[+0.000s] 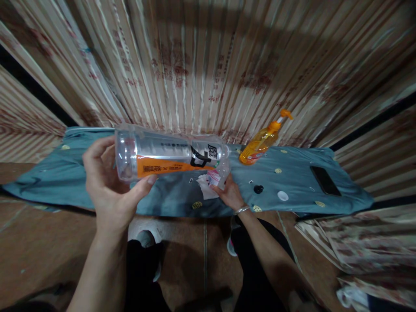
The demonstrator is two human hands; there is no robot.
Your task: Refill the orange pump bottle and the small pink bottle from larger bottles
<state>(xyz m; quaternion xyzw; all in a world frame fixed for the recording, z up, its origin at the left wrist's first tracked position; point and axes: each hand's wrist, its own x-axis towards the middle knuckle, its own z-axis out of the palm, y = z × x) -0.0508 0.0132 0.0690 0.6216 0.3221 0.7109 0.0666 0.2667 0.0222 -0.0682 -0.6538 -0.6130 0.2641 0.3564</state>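
My left hand (112,182) is wrapped round the base of a large clear plastic bottle (169,151), lifted over the cloth and lying sideways with its neck to the right. The bottle looks empty, and its label is silver and orange with black characters. Just below the neck, my right hand (229,193) has its thumb and fingers closed on a crumpled white piece with pink print (208,184), perhaps paper or a wipe. The bottle's neck partly covers the right fingers, so I cannot tell whether they touch the bottle.
A blue-green patterned cloth (175,197) covers the narrow table. An orange pump bottle (260,145) stands towards the back. To the right lie a small black cap (258,189), a white disc (282,196) and a dark phone (325,180). Pleated curtains (208,65) hang behind.
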